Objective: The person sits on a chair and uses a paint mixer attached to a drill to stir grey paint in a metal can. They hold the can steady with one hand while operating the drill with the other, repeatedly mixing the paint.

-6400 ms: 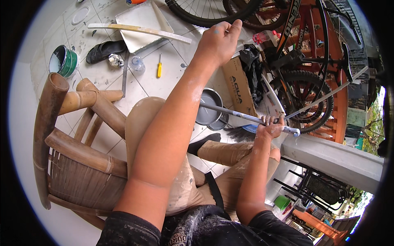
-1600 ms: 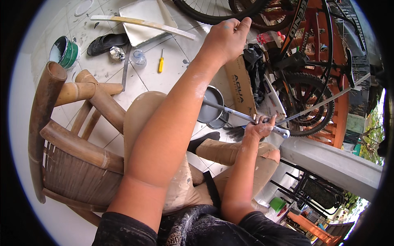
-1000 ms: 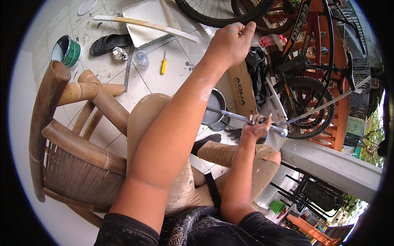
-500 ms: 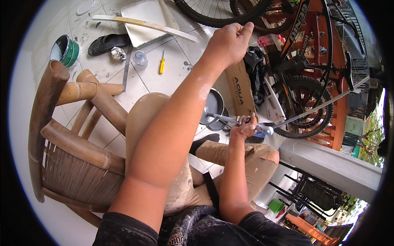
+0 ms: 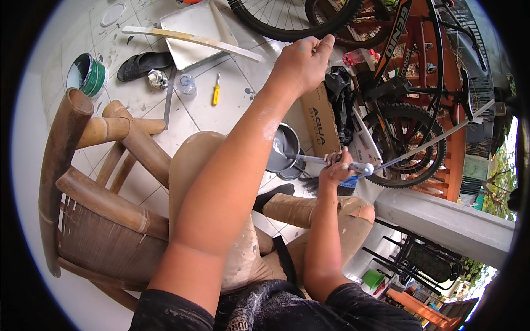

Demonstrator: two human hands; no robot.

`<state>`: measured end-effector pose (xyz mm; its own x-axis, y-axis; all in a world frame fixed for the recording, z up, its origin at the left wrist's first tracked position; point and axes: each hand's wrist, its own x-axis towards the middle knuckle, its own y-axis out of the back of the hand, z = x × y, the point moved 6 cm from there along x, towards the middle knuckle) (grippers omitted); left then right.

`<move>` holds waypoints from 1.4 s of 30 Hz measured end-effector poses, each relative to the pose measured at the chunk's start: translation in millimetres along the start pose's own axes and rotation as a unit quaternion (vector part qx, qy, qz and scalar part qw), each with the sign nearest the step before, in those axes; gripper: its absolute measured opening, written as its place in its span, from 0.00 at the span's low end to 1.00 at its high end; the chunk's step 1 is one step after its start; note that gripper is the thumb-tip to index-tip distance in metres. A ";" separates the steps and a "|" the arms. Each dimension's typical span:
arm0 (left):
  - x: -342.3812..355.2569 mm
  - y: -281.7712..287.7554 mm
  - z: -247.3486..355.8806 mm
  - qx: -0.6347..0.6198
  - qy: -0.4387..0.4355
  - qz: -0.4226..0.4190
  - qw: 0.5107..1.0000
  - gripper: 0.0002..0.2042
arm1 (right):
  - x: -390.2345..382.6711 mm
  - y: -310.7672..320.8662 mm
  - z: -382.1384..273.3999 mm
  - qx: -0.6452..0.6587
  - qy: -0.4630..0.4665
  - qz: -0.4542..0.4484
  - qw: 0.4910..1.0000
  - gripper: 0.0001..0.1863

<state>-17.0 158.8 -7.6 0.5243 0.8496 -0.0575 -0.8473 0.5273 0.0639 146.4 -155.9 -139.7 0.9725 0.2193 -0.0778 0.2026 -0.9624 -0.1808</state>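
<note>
My left hand [image 5: 303, 59] is raised over the tiled floor, front of the bicycle and cardboard box, its fingers curled in. Whatever it may hold is hidden behind the knuckles. My right hand [image 5: 337, 167], smeared with grey paint, is wrapped round a slim grey-blue tool handle [image 5: 361, 168] with a rounded end. The tool slants left to a dark bucket [image 5: 296, 135] of grey paint, where its far end reaches the paint. My left forearm covers part of the bucket. A blue-and-black brush [image 5: 346, 186] lies just under my right hand.
A bamboo chair [image 5: 113, 198] stands at the left. On the floor are a green paint tin [image 5: 95, 77], black slipper [image 5: 144, 65], plastic bottle [image 5: 186, 87], yellow screwdriver [image 5: 216, 94] and white tray [image 5: 193, 25] under a wooden strip [image 5: 207, 43]. A bicycle [image 5: 395, 83] and cardboard box [image 5: 320, 124] are at the right.
My right hand has shifted slightly up and right with the tool, whose paint end has moved right in the bucket. More of the grey paint shows. My left hand has barely moved.
</note>
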 end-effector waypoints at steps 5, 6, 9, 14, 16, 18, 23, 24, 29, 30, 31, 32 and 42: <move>-1.5 -1.6 0.7 -0.011 -0.006 0.003 1.000 0.34 | -32.0 24.2 23.9 0.069 -0.062 0.152 0.984 0.17; -2.3 -2.5 0.5 -0.018 -0.002 -0.001 1.000 0.33 | -31.1 19.7 16.7 0.080 -0.053 0.139 0.986 0.17; -3.3 -1.3 1.4 -0.014 -0.007 0.010 1.000 0.33 | -7.5 -2.4 -23.6 0.107 -0.031 0.051 0.992 0.17; -0.9 -1.5 0.0 -0.005 -0.006 0.017 1.000 0.33 | 20.8 -26.5 -60.6 0.068 0.009 -0.048 0.996 0.17; 0.2 -2.7 -0.9 -0.003 -0.005 0.012 1.000 0.33 | 20.1 -26.6 -52.1 0.045 0.057 -0.078 0.994 0.17; 0.8 -2.8 -1.0 -0.008 -0.008 0.012 1.000 0.33 | 10.5 -13.6 -15.6 0.003 0.032 -0.016 0.999 0.17; -0.5 -1.0 -0.9 -0.012 -0.002 0.013 1.000 0.33 | 0.2 29.5 34.6 0.055 -0.079 0.128 0.987 0.13; -1.0 -0.8 0.0 -0.007 -0.009 0.019 1.000 0.33 | 0.1 34.8 37.2 0.059 -0.097 0.170 0.979 0.12; -0.8 -2.5 0.2 -0.012 -0.007 0.013 1.000 0.33 | 13.2 33.6 5.2 0.094 -0.098 0.270 0.953 0.13; -0.6 -1.0 0.2 -0.011 -0.009 0.017 1.000 0.33 | 18.0 28.8 -6.2 0.104 -0.094 0.233 0.962 0.17; 0.0 0.4 0.2 -0.010 -0.012 0.021 1.000 0.33 | 20.3 23.7 -15.6 0.112 -0.083 0.195 0.971 0.18; 0.6 1.5 0.3 -0.011 -0.015 0.024 1.000 0.33 | 23.6 19.8 -26.1 0.121 -0.070 0.160 0.977 0.18; -0.9 -0.5 -0.1 -0.007 -0.005 0.018 1.000 0.33 | -14.8 27.2 35.8 0.075 -0.083 0.109 0.988 0.16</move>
<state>-17.1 157.7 -7.8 0.4942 0.8682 -0.0447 -0.8667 0.4960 0.0526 133.4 -179.7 -178.6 0.9566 0.0455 -0.2878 -0.0398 -0.9580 -0.2839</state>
